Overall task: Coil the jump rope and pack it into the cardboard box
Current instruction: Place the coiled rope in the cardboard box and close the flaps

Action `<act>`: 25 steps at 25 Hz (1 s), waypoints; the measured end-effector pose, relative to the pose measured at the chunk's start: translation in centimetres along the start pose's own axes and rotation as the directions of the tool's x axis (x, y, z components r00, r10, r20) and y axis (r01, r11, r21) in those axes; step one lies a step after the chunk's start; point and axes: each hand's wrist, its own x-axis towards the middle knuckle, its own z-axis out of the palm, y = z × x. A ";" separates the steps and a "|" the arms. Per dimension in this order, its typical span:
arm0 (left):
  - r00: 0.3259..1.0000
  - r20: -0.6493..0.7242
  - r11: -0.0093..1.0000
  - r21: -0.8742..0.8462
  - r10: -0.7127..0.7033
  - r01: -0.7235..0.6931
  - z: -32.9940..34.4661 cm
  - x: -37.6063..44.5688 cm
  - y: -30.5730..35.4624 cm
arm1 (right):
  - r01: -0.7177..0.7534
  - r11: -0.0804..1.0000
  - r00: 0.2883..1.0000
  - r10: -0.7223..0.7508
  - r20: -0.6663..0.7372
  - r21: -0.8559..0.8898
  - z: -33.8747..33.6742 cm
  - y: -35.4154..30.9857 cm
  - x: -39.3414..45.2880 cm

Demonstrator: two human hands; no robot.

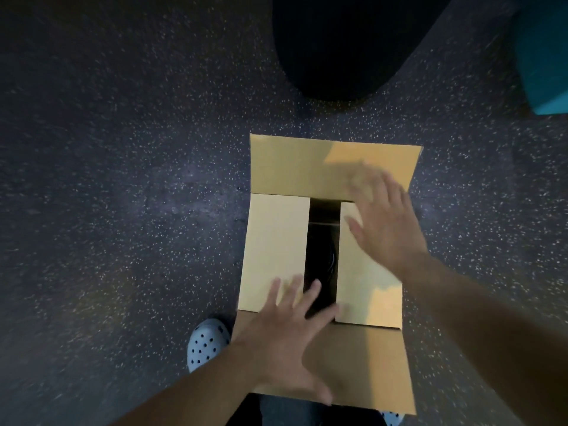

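Note:
A cardboard box [273, 250] stands on the speckled floor below me. Its two side flaps are folded in flat, leaving a dark slot down the middle. The far and near flaps lie open. Through the slot a dark coil of jump rope [329, 259] shows dimly inside. My left hand [289, 339] hovers with fingers spread over the near end of the box, fingertips at the slot. My right hand [384, 222], blurred and open, lies over the right side flap with its fingers toward the far flap. Neither hand holds anything.
A large black rounded object [347, 47] lies on the floor beyond the box. A teal block [547, 56] sits at the upper right edge. My light blue perforated clog [206, 342] is left of the box's near flap; another peeks out at the bottom.

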 end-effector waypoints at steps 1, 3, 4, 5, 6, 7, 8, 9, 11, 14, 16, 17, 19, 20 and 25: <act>0.996 0.071 0.996 0.071 0.051 -0.056 0.9 -0.2 0.8 | -0.021 1.000 1.000 0.021 -0.009 -0.023 -0.8 0.4 1.7; 0.987 0.149 0.966 0.240 0.065 -0.100 2.4 -0.1 1.7 | -0.057 0.996 0.998 0.060 0.031 -0.072 -1.9 0.4 4.7; 0.987 0.145 0.946 0.306 0.066 -0.109 2.6 0.0 1.9 | -0.065 0.993 0.994 0.072 0.078 -0.096 -2.2 0.2 5.7; 0.987 0.128 0.926 0.354 0.094 -0.134 2.5 -0.1 1.9 | -0.062 0.992 0.990 0.075 0.117 -0.113 -2.4 -0.3 6.3; 0.985 0.097 0.904 0.393 0.143 -0.170 2.1 -0.3 1.9 | -0.060 0.991 0.988 0.076 0.134 -0.118 -2.6 -0.8 6.4; 0.977 0.059 0.881 0.425 0.204 -0.209 1.6 -0.7 1.8 | -0.067 0.992 0.988 0.082 0.133 -0.111 -3.0 -1.2 6.1; 0.966 -0.028 0.868 0.447 0.256 -0.217 1.1 -1.2 1.7 | -0.078 0.993 0.990 0.089 0.112 -0.092 -3.5 -1.7 5.5; 0.949 -0.169 0.874 0.457 0.267 -0.165 0.6 -1.3 1.5 | -0.086 0.994 0.992 0.092 0.085 -0.068 -4.0 -2.1 4.5; 0.894 -0.436 0.921 0.381 0.104 0.078 -1.6 -0.9 1.0 | -0.075 0.997 0.996 0.075 0.042 -0.001 -4.9 -2.8 1.8; 0.800 -0.571 0.911 0.208 -0.182 0.356 -5.6 1.1 0.2 | 0.000 0.997 0.995 -0.008 0.103 0.078 -4.5 -4.0 -3.3; 0.820 -0.509 0.892 0.197 -0.262 0.406 -7.0 2.8 -0.7 | 0.038 0.996 0.973 -0.056 0.223 0.085 -2.8 -4.1 -6.3; 0.856 -0.444 0.899 0.208 -0.265 0.386 -7.2 3.5 -1.3 | 0.043 0.997 0.957 -0.061 0.285 0.070 -1.7 -3.9 -7.3; 0.923 -0.308 0.936 0.190 -0.229 0.296 -6.7 5.0 -2.3 | 0.038 0.998 0.939 -0.051 0.341 0.043 0.2 -3.2 -7.6; 0.940 -0.269 0.952 0.164 -0.208 0.258 -6.4 5.4 -2.9 | 0.043 0.998 0.934 -0.058 0.353 0.049 1.1 -2.9 -7.4; 0.903 -0.420 0.948 0.242 -0.091 0.208 -2.6 7.1 -5.6 | 0.144 0.989 0.948 -0.142 0.286 0.014 5.5 -2.1 -5.9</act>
